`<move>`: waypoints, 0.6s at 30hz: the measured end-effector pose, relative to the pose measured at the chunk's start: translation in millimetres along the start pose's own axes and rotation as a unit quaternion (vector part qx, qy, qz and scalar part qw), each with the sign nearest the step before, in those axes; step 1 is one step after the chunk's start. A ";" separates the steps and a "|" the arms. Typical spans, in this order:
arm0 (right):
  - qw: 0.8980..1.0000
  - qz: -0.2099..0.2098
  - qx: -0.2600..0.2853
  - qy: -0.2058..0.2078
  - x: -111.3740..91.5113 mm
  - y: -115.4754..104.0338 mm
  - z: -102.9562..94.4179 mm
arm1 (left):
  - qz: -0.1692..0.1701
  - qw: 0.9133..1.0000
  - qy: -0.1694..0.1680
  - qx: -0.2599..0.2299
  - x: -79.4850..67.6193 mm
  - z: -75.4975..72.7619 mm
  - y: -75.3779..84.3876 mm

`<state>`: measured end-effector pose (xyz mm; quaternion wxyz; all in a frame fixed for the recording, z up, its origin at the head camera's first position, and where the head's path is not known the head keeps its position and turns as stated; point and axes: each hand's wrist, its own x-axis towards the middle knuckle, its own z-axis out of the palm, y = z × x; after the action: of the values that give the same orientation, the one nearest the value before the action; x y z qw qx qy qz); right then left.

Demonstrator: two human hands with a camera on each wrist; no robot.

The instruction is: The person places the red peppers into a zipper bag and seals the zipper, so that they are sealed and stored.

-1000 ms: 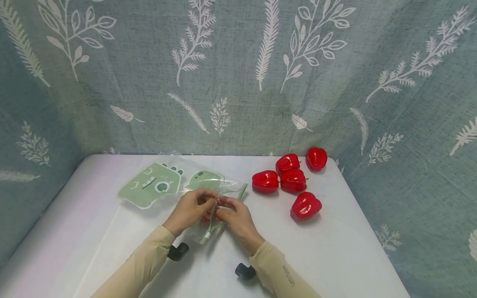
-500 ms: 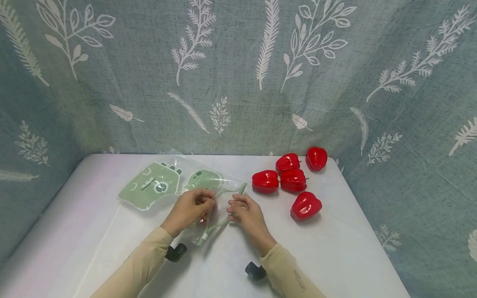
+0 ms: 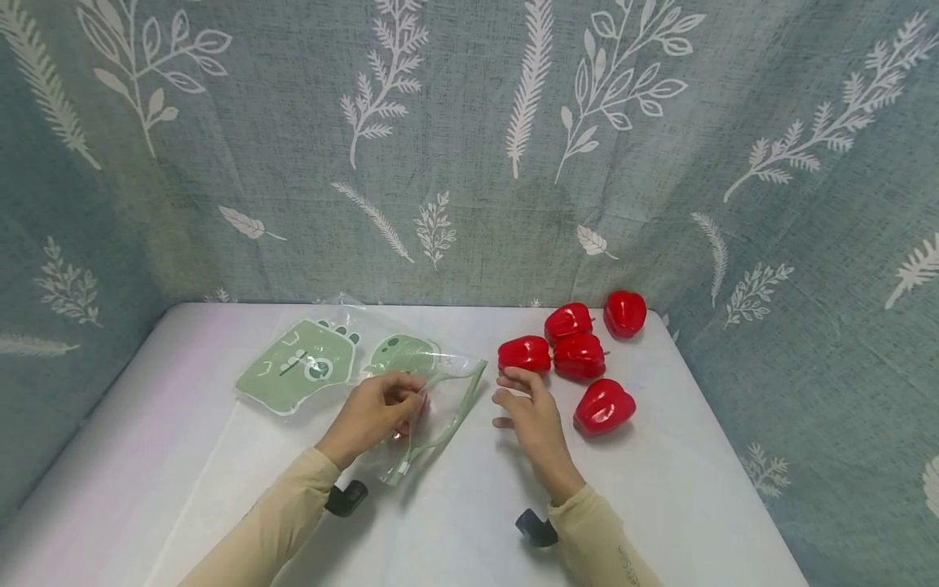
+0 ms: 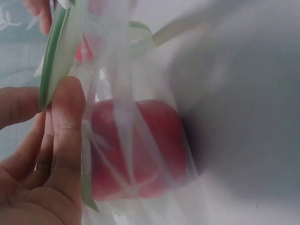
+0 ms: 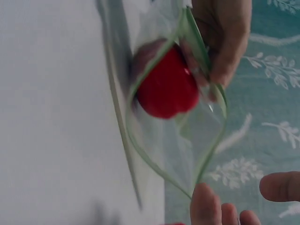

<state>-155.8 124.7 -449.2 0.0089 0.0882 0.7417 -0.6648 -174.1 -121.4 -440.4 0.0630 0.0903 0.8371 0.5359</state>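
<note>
My left hand (image 3: pixel 377 412) pinches the green-edged rim of a clear zip bag (image 3: pixel 458 391), thumb on one side and fingers on the other. The bag's mouth gapes toward the right. Inside it lies a red bell pepper (image 5: pixel 168 89), showing through the film in the left wrist view as well. My right hand (image 3: pixel 535 420) hovers to the right of the bag's mouth, fingers parted and holding nothing. Its fingertips overlap the lower edge of the nearest bell pepper (image 3: pixel 524 353) in the head view. The pepper in the bag is mostly hidden by my left hand from the head camera.
Several more red bell peppers lie at the right, including a front one (image 3: pixel 604 407) and one at the back corner (image 3: pixel 624 314). A clear bag with a green cartoon print (image 3: pixel 297 371) lies flat at the left. A patterned curtain (image 3: pixel 469 204) borders the white table (image 3: pixel 660 489).
My right hand has let go of the bag's mouth and moved right, toward the peppers. The mouth has widened. My left hand keeps its pinch on the rim in nearly the same place.
</note>
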 end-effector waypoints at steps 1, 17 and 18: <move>1.000 -0.002 -0.005 0.007 -0.4 -1.2 -3.9 | -0.001 1.000 0.000 0.000 -0.1 0.0 -0.1; 0.992 -0.040 -0.078 0.091 -3.9 -18.8 -80.9 | -0.003 1.000 -0.004 -0.004 -0.7 -1.8 -0.2; 0.990 -0.041 -0.086 0.100 -4.8 -19.8 -85.8 | -0.004 1.000 -0.005 -0.005 -1.0 -1.8 -0.3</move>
<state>-145.0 206.9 -419.1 -0.0847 0.1229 0.7963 -0.5862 -173.5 -123.3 -439.9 0.0697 0.0890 0.8346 0.5391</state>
